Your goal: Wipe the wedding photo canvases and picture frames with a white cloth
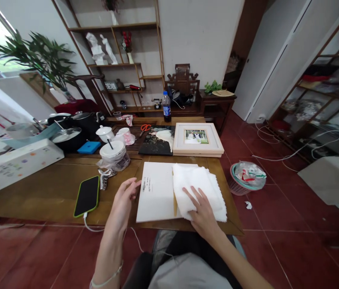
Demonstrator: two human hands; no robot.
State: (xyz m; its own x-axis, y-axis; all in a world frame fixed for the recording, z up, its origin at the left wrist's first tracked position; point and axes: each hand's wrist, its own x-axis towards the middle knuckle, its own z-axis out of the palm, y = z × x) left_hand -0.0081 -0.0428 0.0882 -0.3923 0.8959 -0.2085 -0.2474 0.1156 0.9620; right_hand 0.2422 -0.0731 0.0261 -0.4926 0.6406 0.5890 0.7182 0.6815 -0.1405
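A white flat board (155, 192) lies at the near edge of the low wooden table (51, 188). A folded white cloth (199, 186) rests on the board's right half. My right hand (201, 212) lies flat on the cloth's near corner, fingers stretched out. My left hand (124, 200) hovers at the board's left edge, fingers loosely apart, fingertips touching or almost touching the board; it holds nothing.
A phone in a green case (87, 195) lies left of my left hand, its cable trailing off the table. Behind the board sit a framed photo (197, 138), a dark photo print (157, 140), lidded cups, scissors and a bottle (166, 106). A waste basket (244, 178) stands on the floor to the right.
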